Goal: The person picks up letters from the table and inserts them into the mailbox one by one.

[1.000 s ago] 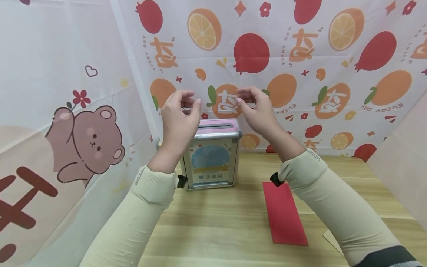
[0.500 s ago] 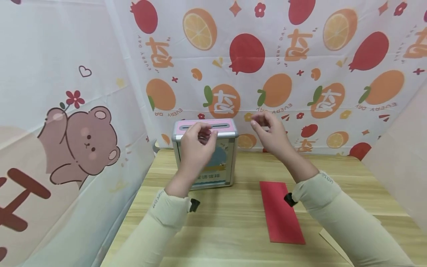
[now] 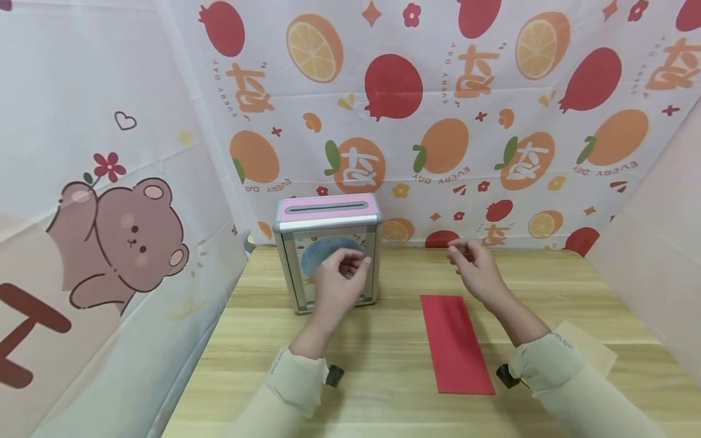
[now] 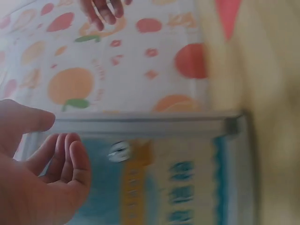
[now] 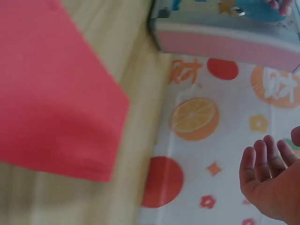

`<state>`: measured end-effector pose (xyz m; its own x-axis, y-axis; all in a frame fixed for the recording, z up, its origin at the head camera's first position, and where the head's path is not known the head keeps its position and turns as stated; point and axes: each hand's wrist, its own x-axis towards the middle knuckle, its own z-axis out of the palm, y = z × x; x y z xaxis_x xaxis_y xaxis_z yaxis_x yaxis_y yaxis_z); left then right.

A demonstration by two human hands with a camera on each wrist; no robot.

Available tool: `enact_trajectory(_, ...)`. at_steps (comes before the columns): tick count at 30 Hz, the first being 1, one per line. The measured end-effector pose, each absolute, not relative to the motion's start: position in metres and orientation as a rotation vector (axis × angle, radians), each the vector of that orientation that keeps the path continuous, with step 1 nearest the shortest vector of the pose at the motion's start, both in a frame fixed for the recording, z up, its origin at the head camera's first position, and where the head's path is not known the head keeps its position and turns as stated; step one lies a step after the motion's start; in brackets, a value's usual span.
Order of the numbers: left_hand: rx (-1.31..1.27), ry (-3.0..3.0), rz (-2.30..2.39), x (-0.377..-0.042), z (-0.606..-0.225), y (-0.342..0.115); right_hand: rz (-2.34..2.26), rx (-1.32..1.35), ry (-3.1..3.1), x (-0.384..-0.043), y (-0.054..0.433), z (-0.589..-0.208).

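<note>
My left hand (image 3: pixel 339 283) hovers in front of a metal-framed letter box (image 3: pixel 282 261), its fingers loosely bent with nothing between them. The box has a pink top with a long slot (image 3: pixel 327 208) and a blue picture on its front panel. In the left wrist view, the thumb and fingers of the left hand (image 4: pixel 51 173) stand apart beside that panel. My right hand (image 3: pixel 479 274) is in the air beyond the far end of a red envelope (image 3: pixel 457 347). Seen from the right wrist, the right hand (image 5: pixel 274 180) is relaxed and holds nothing.
A light brown paper piece (image 3: pixel 594 350) lies on the wooden table (image 3: pixel 394 401) at the right, partly behind the right sleeve (image 3: pixel 564 371). Fruit-patterned cloth (image 3: pixel 350 103) hangs behind the table, and a cloth with a bear (image 3: pixel 142 231) closes the left side.
Both hands have come down and moved rightward from above the box, parting further from each other. The box's slot and the brown paper piece now show more fully. The box and red envelope stay on the table.
</note>
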<state>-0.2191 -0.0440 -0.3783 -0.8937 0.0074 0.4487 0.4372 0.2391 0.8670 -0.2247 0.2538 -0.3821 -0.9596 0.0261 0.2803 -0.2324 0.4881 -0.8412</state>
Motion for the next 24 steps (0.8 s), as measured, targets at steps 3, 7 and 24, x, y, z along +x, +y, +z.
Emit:
enact_trajectory(3, -0.384, -2.253, -1.741, -0.218, -0.402, -0.037, 1.461, 0.113, -2.540, -0.218, 0.263, -0.399)
enact_trajectory(7, -0.414, -2.493, -1.801, -0.216, -0.432, -0.025, 1.471, 0.040, -2.642, -0.206, 0.272, -0.421)
enact_trajectory(24, -0.421, -2.852, -1.931, -0.199, -0.469, 0.032, 1.545, -0.289, -2.776, -0.183, 0.306, -0.478)
